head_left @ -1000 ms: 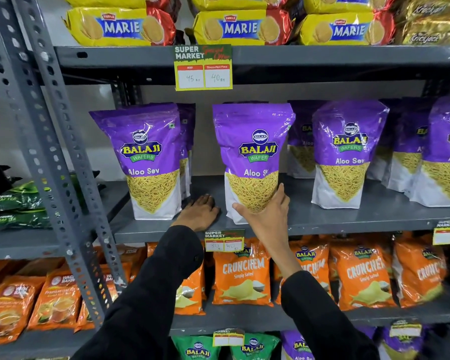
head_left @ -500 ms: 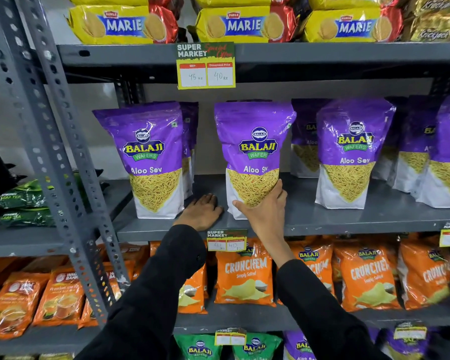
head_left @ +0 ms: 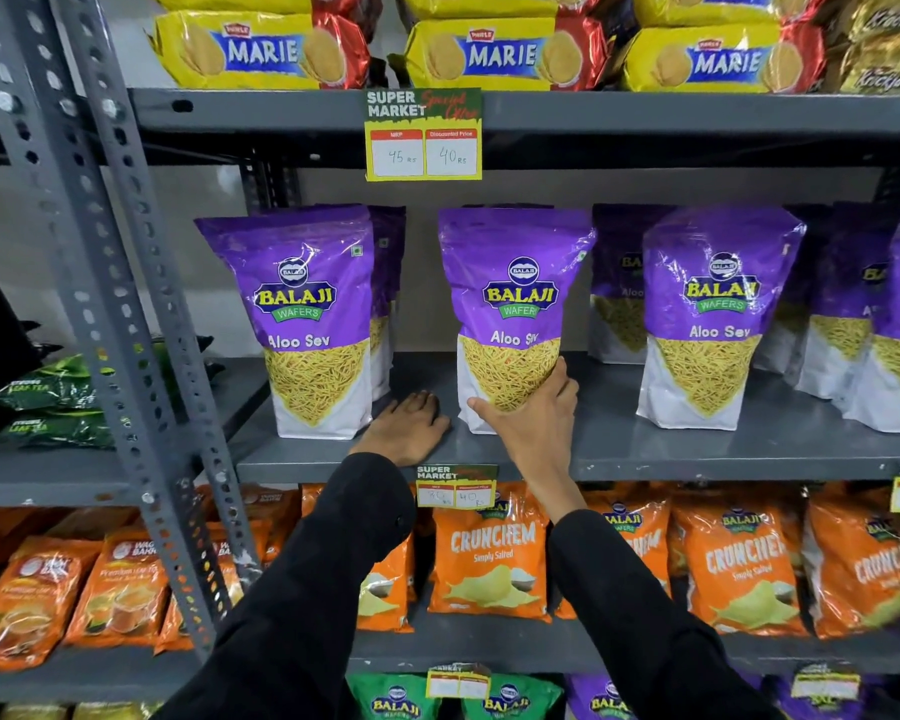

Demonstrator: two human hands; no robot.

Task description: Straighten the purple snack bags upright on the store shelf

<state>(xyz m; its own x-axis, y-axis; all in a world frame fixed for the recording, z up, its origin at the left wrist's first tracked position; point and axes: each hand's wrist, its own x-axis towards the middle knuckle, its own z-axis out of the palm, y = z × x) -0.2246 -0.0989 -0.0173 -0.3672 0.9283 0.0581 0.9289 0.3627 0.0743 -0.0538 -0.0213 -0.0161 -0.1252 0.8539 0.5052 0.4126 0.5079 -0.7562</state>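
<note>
On the grey store shelf (head_left: 619, 449), the right hand (head_left: 528, 426) had its grip closed round the base of the middle Aloo Sev bag (head_left: 513, 314), likely to square it upright, while the left hand (head_left: 411, 423) lay open and flat alongside, seemingly bracing.

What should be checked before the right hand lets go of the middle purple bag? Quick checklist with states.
1. Right hand grips the middle purple bag at its base: ok.
2. Bag upright, label facing out: ok.
3. Bag base flat on the shelf: cannot tell, hand covers it.
4. Left hand flat on the shelf, touching no bag: ok.
5. Gap to the left purple bag and right purple bag: ok.
</note>
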